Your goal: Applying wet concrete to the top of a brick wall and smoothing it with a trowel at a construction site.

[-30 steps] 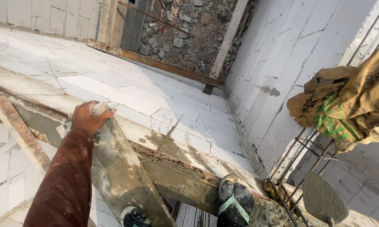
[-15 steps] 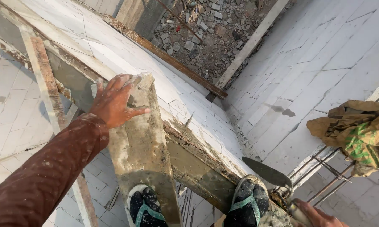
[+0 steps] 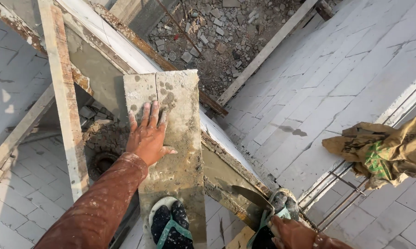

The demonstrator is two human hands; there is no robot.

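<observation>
The left hand (image 3: 148, 136) lies flat, fingers spread, on the mortar-smeared grey block (image 3: 168, 138), which stands on edge just beside the wall top. Below and right of the block, the right hand (image 3: 293, 233) is closed around a trowel (image 3: 245, 196), its blade lying against the wall's wet mortar. Two sandalled feet (image 3: 171, 226) stand at the block's lower end.

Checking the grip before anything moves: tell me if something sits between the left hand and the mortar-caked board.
Nothing visible does. The left hand lies flat on the board, palm down, fingers spread on its upper face. The right hand is apart at the lower edge, holding a trowel by the wall top.
</observation>
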